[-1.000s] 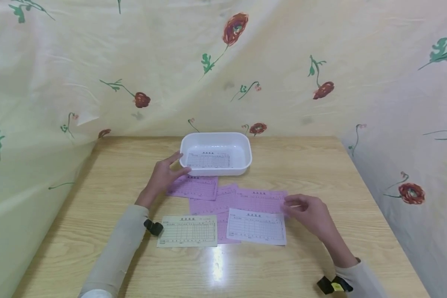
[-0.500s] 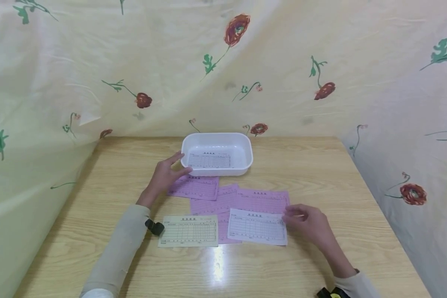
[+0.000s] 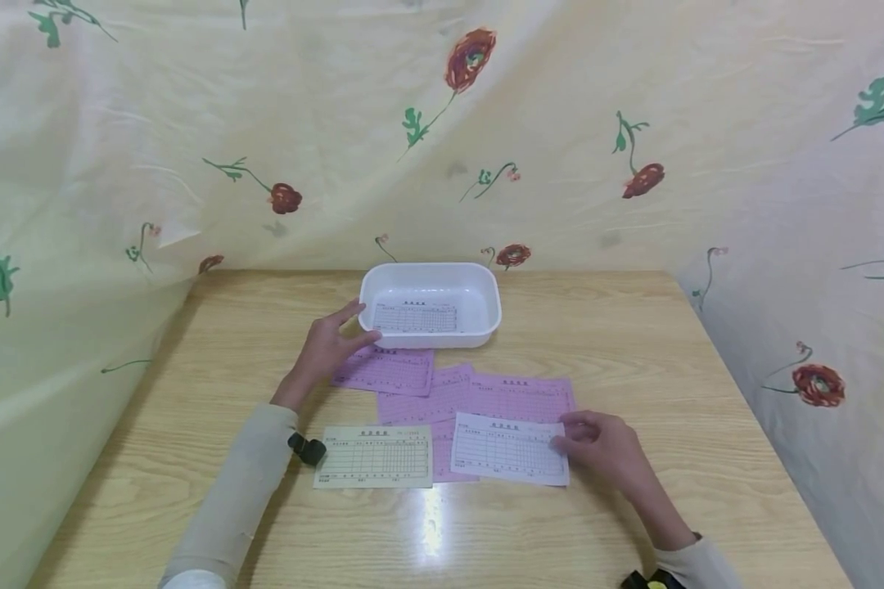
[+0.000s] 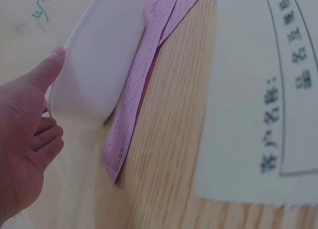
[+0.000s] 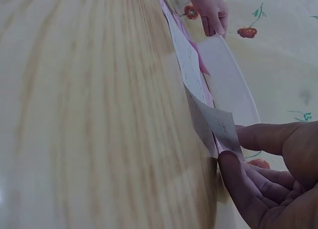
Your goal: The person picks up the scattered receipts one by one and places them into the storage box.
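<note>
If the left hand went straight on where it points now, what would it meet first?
Probably the white tub: the left hand holds its left rim, so going on would press there.

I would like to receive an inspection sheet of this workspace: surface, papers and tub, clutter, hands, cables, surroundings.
Surface: wood-grain table, bright reflection in front of the slips.
Papers and tub: white slip partly over pink slips; pale green slip to its left; white tub behind them, printed slip inside.
Clutter: nothing seen.
Hands: left hand grips the tub's left end; right hand holds the white slip's right end, raised.
Cables: nothing seen.
Surroundings: floral cloth behind and on both sides.
</note>
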A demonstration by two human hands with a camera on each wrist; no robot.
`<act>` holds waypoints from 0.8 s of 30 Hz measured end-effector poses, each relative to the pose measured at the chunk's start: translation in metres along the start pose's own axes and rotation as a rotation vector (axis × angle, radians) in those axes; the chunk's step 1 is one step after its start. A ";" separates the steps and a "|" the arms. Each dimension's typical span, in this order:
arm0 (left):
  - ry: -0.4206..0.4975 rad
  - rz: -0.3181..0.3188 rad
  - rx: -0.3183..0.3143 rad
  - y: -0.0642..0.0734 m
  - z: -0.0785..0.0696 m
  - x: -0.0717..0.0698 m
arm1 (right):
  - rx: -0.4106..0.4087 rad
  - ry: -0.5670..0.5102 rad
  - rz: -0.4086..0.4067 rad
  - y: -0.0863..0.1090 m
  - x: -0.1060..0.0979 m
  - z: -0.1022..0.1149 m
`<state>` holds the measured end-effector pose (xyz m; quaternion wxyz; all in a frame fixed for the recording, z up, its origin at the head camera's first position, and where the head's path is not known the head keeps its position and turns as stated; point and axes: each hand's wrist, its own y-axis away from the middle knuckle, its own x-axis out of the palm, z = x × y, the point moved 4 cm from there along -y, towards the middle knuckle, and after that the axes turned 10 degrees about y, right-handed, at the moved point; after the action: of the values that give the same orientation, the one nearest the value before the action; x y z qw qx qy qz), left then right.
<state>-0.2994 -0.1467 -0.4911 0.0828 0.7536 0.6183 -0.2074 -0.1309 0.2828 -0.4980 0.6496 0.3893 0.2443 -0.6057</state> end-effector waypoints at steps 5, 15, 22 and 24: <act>-0.007 0.004 -0.004 0.000 0.001 0.000 | -0.007 0.009 0.008 -0.002 0.001 0.000; -0.017 -0.002 0.004 -0.001 0.003 0.000 | -0.040 -0.001 -0.007 -0.003 -0.008 0.004; -0.006 -0.005 0.000 -0.001 0.003 0.000 | -0.086 -0.071 -0.031 -0.006 -0.014 0.005; -0.007 -0.004 -0.001 -0.001 0.003 0.000 | -0.082 -0.102 -0.038 -0.007 -0.014 0.005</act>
<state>-0.3009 -0.1481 -0.4937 0.0849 0.7516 0.6195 -0.2101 -0.1408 0.2878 -0.4854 0.6651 0.3263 0.2425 -0.6264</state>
